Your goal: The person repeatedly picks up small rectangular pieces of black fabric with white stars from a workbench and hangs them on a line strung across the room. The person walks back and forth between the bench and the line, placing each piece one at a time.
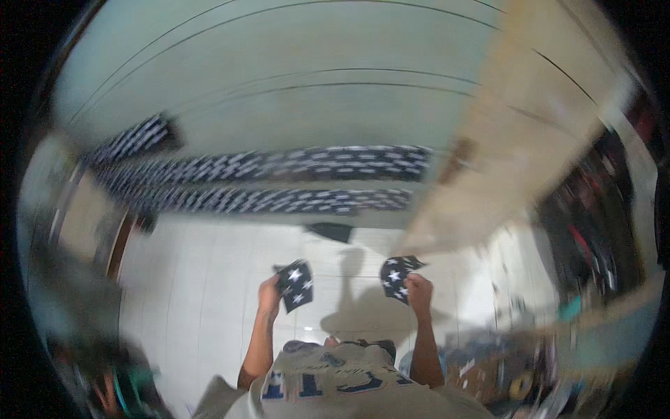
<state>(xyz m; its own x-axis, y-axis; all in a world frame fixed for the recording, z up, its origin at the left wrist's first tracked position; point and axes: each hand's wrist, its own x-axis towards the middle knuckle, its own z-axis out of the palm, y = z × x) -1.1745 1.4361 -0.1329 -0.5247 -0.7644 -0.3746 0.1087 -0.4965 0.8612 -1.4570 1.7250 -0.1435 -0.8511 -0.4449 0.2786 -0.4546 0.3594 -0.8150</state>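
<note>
My left hand (269, 295) is closed on the edge of a small black cloth piece with white stars (298, 286), which stands out to the right of the fingers. A matching star-print cloth piece (393, 279) is pinched in my right hand (420, 292), its upper edge curling over. Both hands are held apart in front of my body, over the pale floor. Each set of fingers hides part of its cloth.
Two long rows of black-and-white patterned pieces (279, 201) run along the pale green wall (314, 115), blurred. A dark piece (331, 232) lies near the wall's foot. A beige pillar or wall (481, 153) rises at right; blurred clutter (502, 373) sits at lower right.
</note>
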